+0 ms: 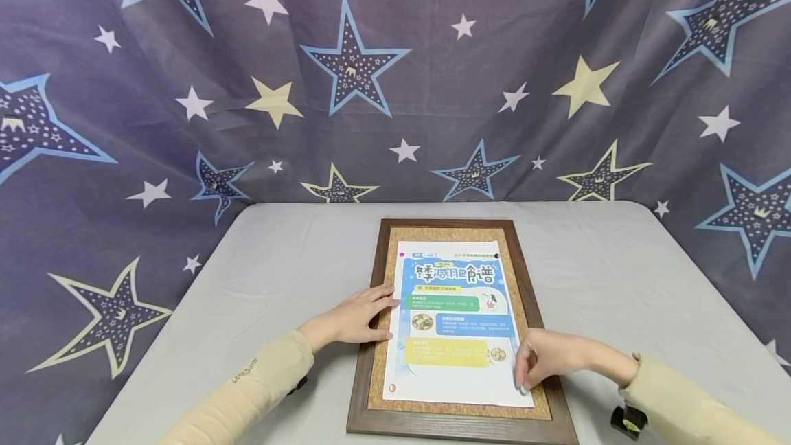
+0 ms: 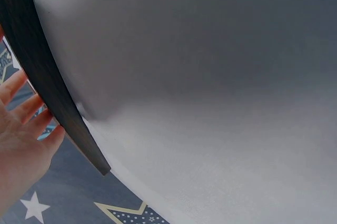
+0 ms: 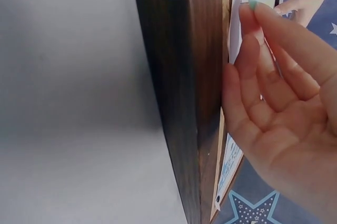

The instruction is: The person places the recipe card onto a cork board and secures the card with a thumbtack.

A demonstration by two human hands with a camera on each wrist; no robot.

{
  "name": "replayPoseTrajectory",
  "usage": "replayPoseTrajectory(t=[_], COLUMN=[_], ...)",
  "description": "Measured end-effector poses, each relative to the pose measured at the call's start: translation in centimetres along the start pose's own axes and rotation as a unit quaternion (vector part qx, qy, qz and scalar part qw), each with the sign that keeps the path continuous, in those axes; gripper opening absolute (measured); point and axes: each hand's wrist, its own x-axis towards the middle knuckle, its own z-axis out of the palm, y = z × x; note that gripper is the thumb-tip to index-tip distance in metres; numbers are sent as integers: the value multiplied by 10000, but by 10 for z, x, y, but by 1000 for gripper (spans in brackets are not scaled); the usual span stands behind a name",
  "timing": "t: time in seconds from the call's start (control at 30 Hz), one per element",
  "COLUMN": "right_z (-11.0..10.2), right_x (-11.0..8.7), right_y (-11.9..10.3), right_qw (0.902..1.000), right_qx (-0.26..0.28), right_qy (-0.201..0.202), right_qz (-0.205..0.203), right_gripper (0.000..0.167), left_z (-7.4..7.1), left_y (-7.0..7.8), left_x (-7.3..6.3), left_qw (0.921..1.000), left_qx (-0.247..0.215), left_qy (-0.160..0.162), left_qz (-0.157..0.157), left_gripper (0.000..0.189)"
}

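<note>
A printed poster (image 1: 457, 383) lies on a cork board (image 1: 445, 233) with a dark wooden frame (image 1: 457, 424). Small round pins, pink (image 1: 402, 254) and black (image 1: 497, 255), show at its top corners. An orange dot (image 1: 392, 387) marks the lower left corner. My left hand (image 1: 361, 314) rests across the frame's left side, fingers spread, fingertips at the poster's edge. Near the lower right corner, my right hand (image 1: 544, 357) pinches a small mint-green push pin (image 3: 253, 1) between thumb and forefinger, right at the paper. The pin's point is hidden.
The board lies on a table with a light grey cover (image 1: 296, 259). Behind and at both sides hangs a dark curtain (image 1: 426, 88) with a star pattern. Dark wrist devices, one under the right sleeve (image 1: 629, 423), sit close to the table.
</note>
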Motion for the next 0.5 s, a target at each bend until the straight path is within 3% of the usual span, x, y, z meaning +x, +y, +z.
replayPoseTrajectory(t=[0.5], right_z=[4], right_x=[0], right_y=[1], right_qw=[9996], right_qx=[93], right_qy=[-150], right_qz=[199], right_gripper=[6], left_z=[0], left_y=[1], left_x=[0], left_qw=[10000], left_qx=[-30], left_qy=[27], left_qz=[20], left_gripper=[61])
